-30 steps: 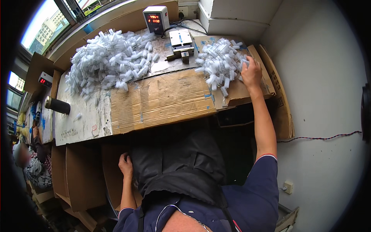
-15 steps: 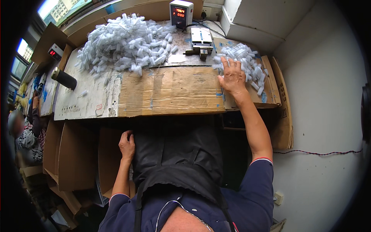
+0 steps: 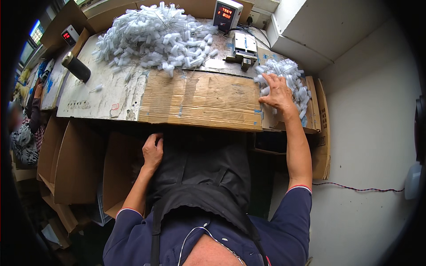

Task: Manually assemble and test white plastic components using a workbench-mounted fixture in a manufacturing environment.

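Note:
My right hand (image 3: 278, 94) rests at the left side of the smaller pile of white brushes (image 3: 290, 71), fingers parted and thumb held away from them. These brushes look like small white bristle heads on thin wire stems. I see nothing clearly gripped in that hand. Below the table's front edge, beside my black apron (image 3: 199, 164), my left hand (image 3: 153, 150) has its fingers curled together. Whatever may be in it is hidden. A far larger heap of the same white brushes (image 3: 155, 37) covers the back left of the table.
Between the heaps stands a small metal fixture (image 3: 245, 48), with a red-digit counter (image 3: 227, 17) behind it. Flat cardboard (image 3: 199, 99) covers the table front. A dark cylinder (image 3: 76, 67) stands at left, near one loose brush (image 3: 96, 88). Cardboard boxes (image 3: 80, 164) sit below. A co-worker (image 3: 29, 126) is far left.
The whole view has shifted a little. My right hand stays by the smaller pile, its fingers slightly more bent. My left hand has turned and its fingers have drawn together.

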Available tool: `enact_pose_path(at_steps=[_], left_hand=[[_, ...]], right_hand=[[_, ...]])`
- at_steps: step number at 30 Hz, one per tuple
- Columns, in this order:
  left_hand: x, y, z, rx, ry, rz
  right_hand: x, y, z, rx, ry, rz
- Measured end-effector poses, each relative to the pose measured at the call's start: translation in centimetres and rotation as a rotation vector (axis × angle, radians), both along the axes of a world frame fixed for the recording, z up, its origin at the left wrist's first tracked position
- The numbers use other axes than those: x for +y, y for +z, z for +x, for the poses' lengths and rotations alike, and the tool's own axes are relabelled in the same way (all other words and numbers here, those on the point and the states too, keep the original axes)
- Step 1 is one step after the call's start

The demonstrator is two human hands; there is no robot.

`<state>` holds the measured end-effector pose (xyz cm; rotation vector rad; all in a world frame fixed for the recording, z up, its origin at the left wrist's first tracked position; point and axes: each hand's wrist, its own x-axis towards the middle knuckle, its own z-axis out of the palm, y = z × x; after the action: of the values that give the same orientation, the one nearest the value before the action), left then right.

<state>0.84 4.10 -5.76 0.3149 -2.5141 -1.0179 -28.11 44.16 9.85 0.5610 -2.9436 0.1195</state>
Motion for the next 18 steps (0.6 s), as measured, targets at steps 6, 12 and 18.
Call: enact_pose_path(at_steps=[6, 12, 18], left_hand=[[1.5, -0.8, -0.4, -0.003, -0.051, -0.026], [0.9, -1.7, 0.0, -0.03, -0.003, 0.008], [0.9, -2.6, -0.7, -0.027, 0.012, -0.017]], right_hand=[[1.5, -2.1, -2.1, 0.203, 0.01, 0.085], [2.8, 1.0, -2.3, 0.289, 0.004, -0.141], [5.0, 4.4, -3.3, 0.177, -0.096, -0.446]])
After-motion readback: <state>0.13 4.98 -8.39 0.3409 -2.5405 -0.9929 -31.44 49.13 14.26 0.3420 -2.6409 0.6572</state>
